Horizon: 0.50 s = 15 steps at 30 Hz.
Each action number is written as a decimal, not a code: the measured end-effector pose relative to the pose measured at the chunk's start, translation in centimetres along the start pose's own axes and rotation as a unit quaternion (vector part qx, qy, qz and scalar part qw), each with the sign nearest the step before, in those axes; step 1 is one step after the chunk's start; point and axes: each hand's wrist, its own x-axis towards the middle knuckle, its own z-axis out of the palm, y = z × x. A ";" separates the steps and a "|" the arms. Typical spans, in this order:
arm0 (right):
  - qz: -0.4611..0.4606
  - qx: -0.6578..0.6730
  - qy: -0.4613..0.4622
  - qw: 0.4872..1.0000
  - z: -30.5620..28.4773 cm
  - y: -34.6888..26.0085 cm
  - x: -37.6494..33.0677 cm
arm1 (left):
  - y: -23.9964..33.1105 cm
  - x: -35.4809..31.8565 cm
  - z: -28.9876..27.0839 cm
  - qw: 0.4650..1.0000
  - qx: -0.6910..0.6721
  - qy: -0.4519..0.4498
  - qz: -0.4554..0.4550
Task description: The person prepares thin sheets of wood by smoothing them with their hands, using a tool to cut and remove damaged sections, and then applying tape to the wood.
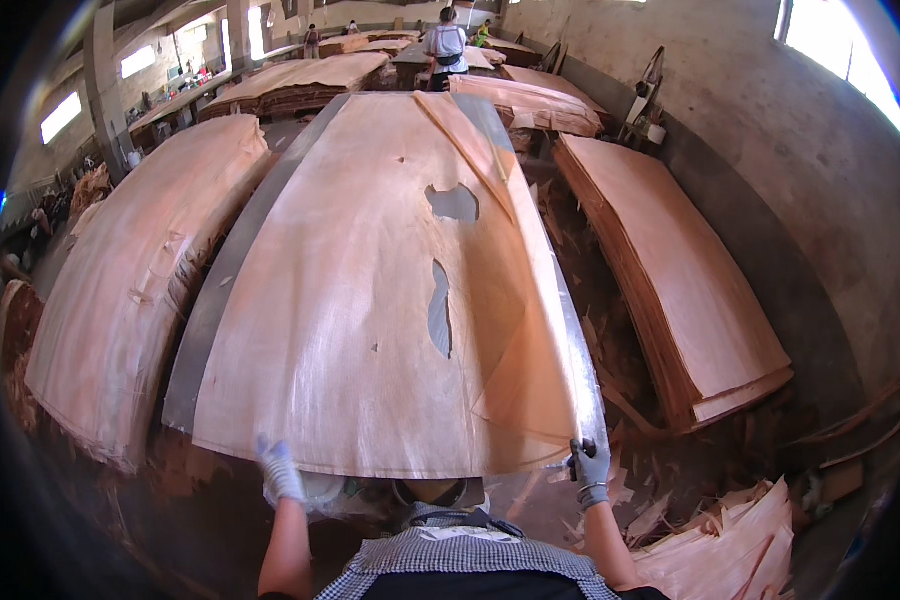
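Well, just under the near edge of a grey table (228,290) sits a round, dark-rimmed thing (402,491), perhaps a tub, with something yellowish in its middle; the rest of it is hidden. Beside it, near the left hand (279,472), lies a pale, blurry thing (326,491), too unclear to call a bag or a bowl. On the person's checked apron (470,556) is a white patch (464,534) with marks too blurred to read.

A large thin wood sheet (340,300) lies over most of the table, between a stack of sheets on the left (140,270) and a stack on the right (680,270). Two ragged holes show grey through it, and a darker orange layer (530,380) lies along its right side.

Both forearms reach forward from the lower edge, well apart. The left hand, in a whitish glove, is at the sheet's near left edge, blurred; I cannot tell whether its fingers pinch the wood. The right hand (591,470), in a grey glove, is at the near right corner, with something dark by its fingers; whether they are clamped on it or on the sheet, I cannot tell.
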 end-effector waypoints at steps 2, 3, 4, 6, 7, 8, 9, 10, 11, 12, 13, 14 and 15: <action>0.047 0.037 -0.043 0.997 2.2 -0.9 -0.7 | -1.8 0.7 5.5 0.979 0.031 -0.154 0.126; 0.043 0.042 -0.053 0.997 2.8 -0.6 -0.5 | -2.1 0.0 10.1 0.969 -0.013 -0.226 0.097; 0.047 0.017 -0.054 0.997 2.1 -0.1 -0.3 | -0.1 -3.3 15.2 0.945 -0.025 -0.316 0.076; 0.060 0.008 -0.079 0.995 3.0 -0.4 -0.6 | 2.3 -6.8 22.6 0.905 0.036 -0.422 0.049; 0.069 0.016 -0.091 0.993 3.5 -0.9 -1.1 | 2.9 -8.3 25.8 0.890 0.024 -0.453 0.042; 0.060 0.044 -0.083 0.994 3.3 -0.2 -1.1 | 4.3 -10.3 28.9 0.884 0.077 -0.456 0.065; 0.087 0.030 -0.097 0.991 3.4 -1.3 -2.0 | 5.2 -11.5 31.1 0.879 0.135 -0.450 0.087; 0.113 0.045 -0.113 0.986 3.4 -1.8 -2.4 | 5.7 -12.0 33.2 0.882 0.107 -0.457 0.049; 0.139 0.059 -0.129 0.980 3.4 -2.2 -2.7 | 6.2 -11.9 35.0 0.886 0.080 -0.456 0.012; 0.148 0.076 -0.143 0.976 3.2 -2.6 -3.1 | 6.8 -12.0 36.9 0.886 0.056 -0.459 -0.030; 0.161 0.094 -0.155 0.970 2.9 -3.2 -3.9 | 6.8 -12.4 38.4 0.883 0.036 -0.463 -0.076; 0.174 0.090 -0.166 0.966 3.5 -4.5 -4.8 | 5.6 -10.3 39.4 0.884 0.028 -0.455 -0.101; 0.182 0.105 -0.192 0.959 3.9 -5.6 -5.7 | 4.4 -8.4 39.8 0.880 -0.057 -0.458 -0.111</action>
